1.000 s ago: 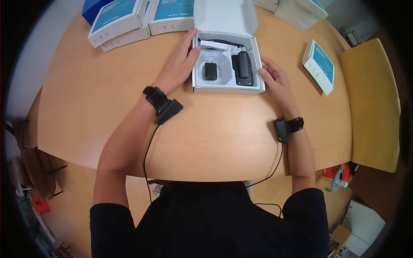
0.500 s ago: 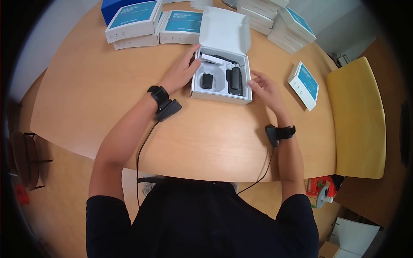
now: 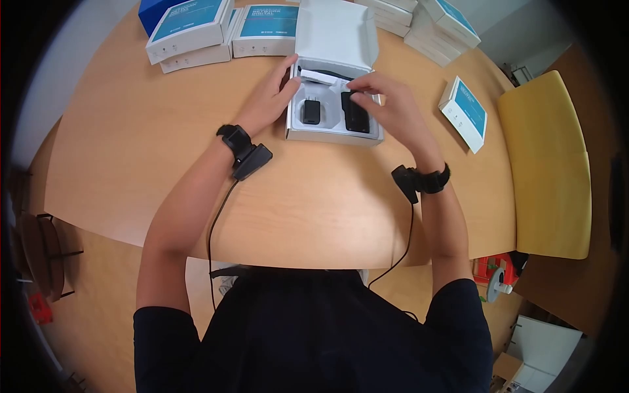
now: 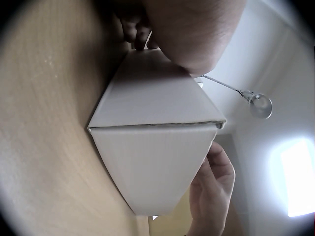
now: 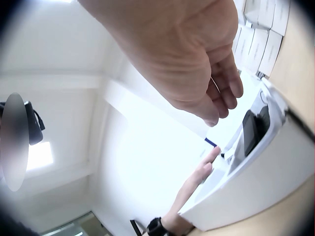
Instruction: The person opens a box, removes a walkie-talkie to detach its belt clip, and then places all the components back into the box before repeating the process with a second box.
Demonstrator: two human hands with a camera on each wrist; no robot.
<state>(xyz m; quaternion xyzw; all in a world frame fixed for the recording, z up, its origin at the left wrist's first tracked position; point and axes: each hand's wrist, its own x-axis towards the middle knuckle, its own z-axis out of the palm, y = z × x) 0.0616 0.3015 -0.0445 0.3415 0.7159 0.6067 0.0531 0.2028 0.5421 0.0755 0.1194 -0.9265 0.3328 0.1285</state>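
An opened white box [image 3: 334, 135] lies on the table with its lid tipped back. Inside are a black plug adapter [image 3: 312, 112] on the left, a black handheld device [image 3: 357, 121] on the right, and a white packet [image 3: 317, 77] with a black strap behind. My left hand [image 3: 265, 101] rests along the box's left wall, fingers fairly straight, thumb by the rim. Over the device, my right hand [image 3: 396, 108] has its fingers loosely bent, overlapping its top end in the head view. The right wrist view shows these fingers [image 5: 229, 91] above the device with nothing between them.
Several white boxes with blue tops [image 3: 190, 26] are stacked at the back left, and more white boxes [image 3: 439, 39] stand at the back right. A single blue-and-white box [image 3: 466, 111] lies on the right. Beyond it is a yellow chair back [image 3: 547, 164].
My right hand has left the box's right side and moved inward over the black device. My left hand stays at the left wall. The head view has shifted slightly.
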